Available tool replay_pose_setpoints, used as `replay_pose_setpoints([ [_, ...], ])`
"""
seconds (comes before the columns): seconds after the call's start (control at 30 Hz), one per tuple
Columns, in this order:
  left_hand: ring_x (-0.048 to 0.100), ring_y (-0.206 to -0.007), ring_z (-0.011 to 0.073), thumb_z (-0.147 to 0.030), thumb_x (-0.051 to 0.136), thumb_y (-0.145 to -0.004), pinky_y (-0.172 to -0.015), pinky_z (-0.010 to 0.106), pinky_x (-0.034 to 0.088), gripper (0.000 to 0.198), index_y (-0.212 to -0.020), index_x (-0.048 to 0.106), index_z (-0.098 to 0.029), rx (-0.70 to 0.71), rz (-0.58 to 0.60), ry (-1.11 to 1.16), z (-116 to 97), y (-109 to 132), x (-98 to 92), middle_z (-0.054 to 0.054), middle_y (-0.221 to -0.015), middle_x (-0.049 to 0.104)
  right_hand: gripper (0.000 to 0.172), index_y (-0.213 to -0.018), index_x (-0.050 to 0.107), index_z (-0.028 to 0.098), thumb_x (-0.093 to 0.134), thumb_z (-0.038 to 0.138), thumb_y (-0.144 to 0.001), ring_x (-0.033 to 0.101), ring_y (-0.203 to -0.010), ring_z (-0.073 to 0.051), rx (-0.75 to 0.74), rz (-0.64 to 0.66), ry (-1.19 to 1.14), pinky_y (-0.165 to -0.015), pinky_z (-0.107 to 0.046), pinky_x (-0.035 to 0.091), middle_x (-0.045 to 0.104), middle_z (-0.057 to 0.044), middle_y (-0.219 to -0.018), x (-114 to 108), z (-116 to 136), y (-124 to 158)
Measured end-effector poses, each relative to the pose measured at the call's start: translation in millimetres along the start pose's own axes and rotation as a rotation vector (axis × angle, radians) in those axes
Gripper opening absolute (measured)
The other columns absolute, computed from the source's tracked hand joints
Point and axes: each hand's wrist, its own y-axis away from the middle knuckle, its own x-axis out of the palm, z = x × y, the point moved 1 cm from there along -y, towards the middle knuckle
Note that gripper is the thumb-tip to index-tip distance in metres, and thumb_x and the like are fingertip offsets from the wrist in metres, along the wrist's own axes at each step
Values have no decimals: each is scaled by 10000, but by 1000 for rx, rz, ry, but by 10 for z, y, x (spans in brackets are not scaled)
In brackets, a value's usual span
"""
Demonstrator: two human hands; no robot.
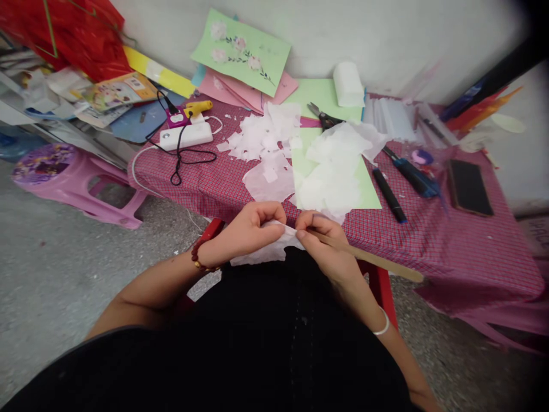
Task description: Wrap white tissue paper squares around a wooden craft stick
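My left hand [244, 232] and my right hand [323, 243] meet just in front of the table's near edge, over my lap. Together they pinch a piece of thin white tissue paper [261, 252], which hangs below my left fingers. My right hand also grips a long wooden stick [381, 262] that slants away to the right. Whether the tissue is wrapped on the stick's end is hidden by my fingers. A beaded bracelet circles my left wrist, a white band my right.
The low table [450, 240] has a red checked cloth. On it lie tissue scraps [261, 140], tissue on green paper [338, 171], scissors [323, 118], black markers [389, 195], a phone [469, 187], a power strip [186, 136], a tissue roll [348, 84]. A pink stool [81, 183] stands left.
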Motion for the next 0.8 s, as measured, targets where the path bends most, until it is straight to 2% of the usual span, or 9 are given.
replay_pose_setpoints([
  [0.17, 396, -541, 56, -128, 502, -721, -497, 178, 300, 41, -683, 512, -141, -4, 9, -30, -21, 21, -10, -49, -615, 459, 65, -689, 535, 190, 551, 190, -752, 410, -587, -104, 10, 83, 27, -530, -249, 313, 466, 23, -677, -13, 40, -4],
  [0.27, 376, -533, 52, -108, 496, -696, -490, 177, 288, 49, -660, 500, -141, 26, 40, -114, -46, 23, 28, -54, -603, 441, 104, -648, 527, 187, 553, 198, -747, 441, -613, -113, -5, 129, 78, -548, -255, 335, 477, 17, -668, 8, 39, -25],
  [0.43, 371, -525, 51, -103, 483, -698, -481, 174, 291, 45, -676, 503, -138, 9, 66, -75, -59, 22, 55, -58, -598, 438, 130, -595, 512, 185, 496, 111, -701, 420, -578, -103, 14, 81, 54, -528, -251, 313, 466, 28, -625, 30, 16, -33],
  [0.53, 381, -532, 51, -103, 485, -707, -486, 171, 299, 45, -686, 510, -135, -10, 61, -39, -46, 20, 46, -57, -606, 446, 117, -612, 522, 184, 505, 134, -716, 427, -589, -106, 9, 98, 19, -536, -253, 317, 472, 26, -641, 28, 17, -22],
  [0.63, 386, -537, 49, -96, 487, -708, -495, 169, 303, 56, -676, 510, -135, 11, 49, -50, -34, 9, 43, -57, -612, 451, 119, -631, 524, 184, 536, 182, -750, 435, -600, -105, 3, 115, -2, -544, -253, 324, 475, 26, -658, 31, 15, -17],
  [0.8, 413, -565, 56, -94, 489, -723, -522, 177, 325, 59, -692, 515, -137, 64, 50, -75, -34, 5, 28, -49, -642, 479, 125, -607, 521, 185, 511, 128, -717, 426, -590, -104, 18, 91, 9, -540, -251, 323, 463, 29, -634, 35, 1, -25],
])
